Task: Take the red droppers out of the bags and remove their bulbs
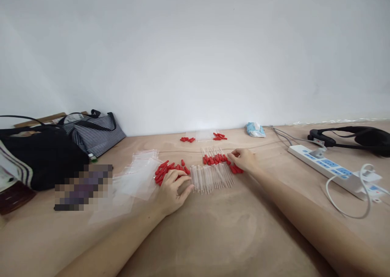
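Note:
A row of clear droppers with red rubber caps (213, 173) lies on the wooden table (213, 236) in front of me. My left hand (172, 191) rests flat beside the row's left end, fingers stretched toward the clear tubes, over a heap of red-capped droppers (166, 169). My right hand (245, 160) lies at the row's right end with its fingers curled on the red caps there. Two small groups of droppers (204, 137) lie farther back near the wall.
Clear plastic zip bags (138, 177) lie left of my left hand. Black and striped bags (91, 133) stand at the far left. A white power strip (332, 169) with cables, a black headset (359, 137) and a tissue packet (255, 129) lie at the right.

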Available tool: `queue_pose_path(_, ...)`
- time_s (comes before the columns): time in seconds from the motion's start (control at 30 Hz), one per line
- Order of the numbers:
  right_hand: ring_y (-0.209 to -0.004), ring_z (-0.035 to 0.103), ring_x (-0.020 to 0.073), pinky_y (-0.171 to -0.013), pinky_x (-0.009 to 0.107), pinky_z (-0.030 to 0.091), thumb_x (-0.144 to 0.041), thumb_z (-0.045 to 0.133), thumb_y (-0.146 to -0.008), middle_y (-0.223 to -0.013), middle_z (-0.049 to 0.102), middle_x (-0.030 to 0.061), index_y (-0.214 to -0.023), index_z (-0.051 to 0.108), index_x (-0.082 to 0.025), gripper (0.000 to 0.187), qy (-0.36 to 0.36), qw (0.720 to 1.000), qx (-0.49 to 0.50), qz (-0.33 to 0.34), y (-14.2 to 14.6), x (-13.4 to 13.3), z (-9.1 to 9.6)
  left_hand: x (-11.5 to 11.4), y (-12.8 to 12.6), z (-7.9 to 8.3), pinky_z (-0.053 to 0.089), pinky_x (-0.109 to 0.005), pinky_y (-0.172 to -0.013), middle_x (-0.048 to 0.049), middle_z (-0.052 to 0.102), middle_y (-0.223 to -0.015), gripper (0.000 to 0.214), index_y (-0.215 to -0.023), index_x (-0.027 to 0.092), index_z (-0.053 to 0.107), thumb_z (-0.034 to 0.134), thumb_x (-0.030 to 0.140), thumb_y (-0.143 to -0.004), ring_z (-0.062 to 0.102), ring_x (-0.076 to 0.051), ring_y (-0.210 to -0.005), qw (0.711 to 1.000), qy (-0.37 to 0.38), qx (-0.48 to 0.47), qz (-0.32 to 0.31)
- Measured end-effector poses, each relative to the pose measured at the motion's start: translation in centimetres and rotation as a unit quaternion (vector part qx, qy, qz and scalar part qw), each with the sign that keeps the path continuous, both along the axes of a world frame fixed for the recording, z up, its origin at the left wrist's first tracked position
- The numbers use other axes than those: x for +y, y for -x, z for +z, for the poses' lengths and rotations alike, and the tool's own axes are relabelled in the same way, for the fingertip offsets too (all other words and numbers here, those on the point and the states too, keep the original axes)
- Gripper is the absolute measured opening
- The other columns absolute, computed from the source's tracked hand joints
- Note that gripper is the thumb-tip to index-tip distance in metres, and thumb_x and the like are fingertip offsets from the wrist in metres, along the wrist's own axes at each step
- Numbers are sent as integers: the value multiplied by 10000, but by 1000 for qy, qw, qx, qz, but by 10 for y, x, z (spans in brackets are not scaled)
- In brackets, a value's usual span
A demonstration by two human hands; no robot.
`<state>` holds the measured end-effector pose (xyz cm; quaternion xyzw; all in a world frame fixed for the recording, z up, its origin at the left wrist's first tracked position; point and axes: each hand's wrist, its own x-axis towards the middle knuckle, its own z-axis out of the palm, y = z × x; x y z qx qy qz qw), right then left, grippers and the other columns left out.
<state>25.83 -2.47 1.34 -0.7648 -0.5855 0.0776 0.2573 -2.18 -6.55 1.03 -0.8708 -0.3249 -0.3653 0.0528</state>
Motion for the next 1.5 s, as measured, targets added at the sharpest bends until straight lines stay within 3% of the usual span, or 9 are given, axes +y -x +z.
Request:
queue_pose_path(0.23,-717,595,228,-660,320,367,-464,527,-671,-661,655,80,-621,662,-206,296,43,999,-5,-25,17,16,3,3,2,-3,424,-349,-755,-50,565,-831,90,-752,182,610,523,200,-766,495,-181,-828,1000,8,6,-9)
queue_pose_path(0.4,-718,583,196,-623,280,356,-373,483,-728,-725,655,64,-687,644,-201,239,11,1000,-2,-14,17,-1,13,4,3,-5,424,-349,-772,-49,562,-850,123,-859,185,598,511,200,-774,497,-180,-837,1000,9,5,-3)
queue_pose_path(0.5,-817,546,183,-713,290,331,-342,466,-768,-832,647,45,-752,613,-201,205,-98,990,-36,94,23,-28,9,5,3,-6,411,-372,-829,-69,552,-950,283,-1067,183,525,489,219,-788,490,-198,-916,1000,-5,18,6)
queue_pose_path(0.6,-790,510,173,-774,335,272,-291,454,-798,-782,632,36,-784,591,-192,169,-232,934,-106,249,36,-55,-7,3,0,-6,366,-407,-899,-107,498,-1118,427,-1206,172,419,490,254,-793,438,-233,-1048,998,-45,38,18)
queue_pose_path(0.7,-737,479,157,-774,345,242,-246,482,-784,-730,616,25,-791,585,-179,123,-300,885,-145,325,48,-70,-22,-1,-5,-5,330,-426,-915,-89,528,-1111,339,-1127,209,501,510,274,-794,445,-236,-1051,993,-98,67,-6)
queue_pose_path(0.77,-712,462,146,-756,338,239,-230,483,-785,-727,611,21,-805,585,-175,117,-320,870,-143,346,55,-73,-26,-4,-8,-5,316,-429,-907,-37,603,-953,201,-992,241,577,510,243,-802,502,-201,-944,988,-126,82,-32)
queue_pose_path(0.93,-716,448,140,-751,337,228,-270,501,-800,-725,612,9,-891,603,-199,154,-350,850,-132,370,63,-73,-23,-7,-12,-7,329,-389,-852,20,584,-636,124,-805,193,600,481,162,-815,495,-123,-667,982,-164,88,-37)
queue_pose_path(1.37,-672,436,128,-768,375,232,-271,535,-777,-567,553,-20,-779,650,-228,122,-353,844,-116,387,59,-76,-26,-12,-10,-4,359,-323,-741,10,515,-579,212,-700,162,557,402,158,-845,451,-109,-587,983,-142,100,-59)
queue_pose_path(1.5,-680,459,138,-779,389,273,-233,519,-778,-600,566,-2,-738,648,-213,137,-344,870,-96,339,42,-75,-25,-7,2,-6,372,-299,-665,-4,528,-599,233,-694,165,560,387,159,-850,476,-124,-611,989,-126,78,-28)
